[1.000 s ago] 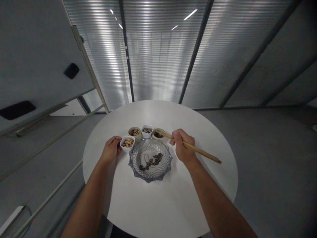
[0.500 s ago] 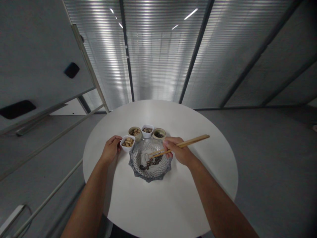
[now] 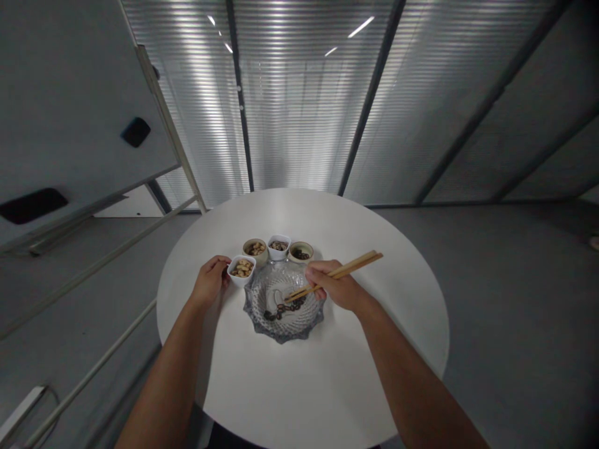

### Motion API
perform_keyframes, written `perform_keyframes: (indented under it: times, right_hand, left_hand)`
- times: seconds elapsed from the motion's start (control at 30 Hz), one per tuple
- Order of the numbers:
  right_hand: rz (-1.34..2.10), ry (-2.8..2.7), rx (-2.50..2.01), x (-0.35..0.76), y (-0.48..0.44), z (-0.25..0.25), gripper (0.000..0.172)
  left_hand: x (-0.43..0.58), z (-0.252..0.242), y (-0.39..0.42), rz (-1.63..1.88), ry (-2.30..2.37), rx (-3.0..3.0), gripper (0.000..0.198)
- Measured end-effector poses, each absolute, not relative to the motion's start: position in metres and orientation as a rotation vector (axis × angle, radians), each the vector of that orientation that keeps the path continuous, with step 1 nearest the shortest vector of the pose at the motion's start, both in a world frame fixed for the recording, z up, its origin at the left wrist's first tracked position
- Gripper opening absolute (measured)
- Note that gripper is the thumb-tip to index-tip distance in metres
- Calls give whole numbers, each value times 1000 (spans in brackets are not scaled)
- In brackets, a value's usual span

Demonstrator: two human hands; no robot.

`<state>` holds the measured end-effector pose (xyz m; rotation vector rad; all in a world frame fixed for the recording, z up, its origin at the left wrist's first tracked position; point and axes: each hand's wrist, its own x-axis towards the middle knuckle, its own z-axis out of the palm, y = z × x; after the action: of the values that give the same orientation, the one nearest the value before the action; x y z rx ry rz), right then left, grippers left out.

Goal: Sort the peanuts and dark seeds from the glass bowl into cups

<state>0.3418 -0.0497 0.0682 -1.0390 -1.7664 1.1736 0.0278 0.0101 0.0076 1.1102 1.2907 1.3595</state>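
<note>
My right hand [image 3: 334,284] grips a pair of wooden chopsticks [image 3: 349,268], slanting down to the left. Their tips are close together, low inside a clear, cut-glass bowl [image 3: 283,333] with a jagged rim. Dark brown, bead-like pieces [image 3: 283,308] lie there in a curved line; the tips are at its upper end, and I cannot tell whether they pinch a piece. My left hand [image 3: 210,280] has its fingers curled against the left side of a small white square bowl [image 3: 241,280] holding pale tan, nut-like pieces [image 3: 242,269].
Behind the glass bowl stand a beige round bowl [image 3: 262,257] of tan pieces, a white square bowl [image 3: 278,254] of mixed dark pieces and another beige bowl [image 3: 305,258] with dark pieces. All sit on a round white table [image 3: 299,386]. A whiteboard frame [image 3: 173,137] stands at left.
The chopstick tips have closed together and shifted slightly right, and their back ends have moved left and drawn together. My left hand and the bowls look unmoved.
</note>
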Motion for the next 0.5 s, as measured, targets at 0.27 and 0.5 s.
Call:
perform_keyframes:
  times: [0.27, 0.5]
  right_hand:
    - [1133, -1641, -1077, 332, -52, 68, 57]
    - [978, -1349, -1092, 324, -49, 76, 69]
  left_hand:
    - [28, 6, 12, 1370, 1299, 1140, 20]
    - [29, 5, 12, 1381, 1308, 1143, 20]
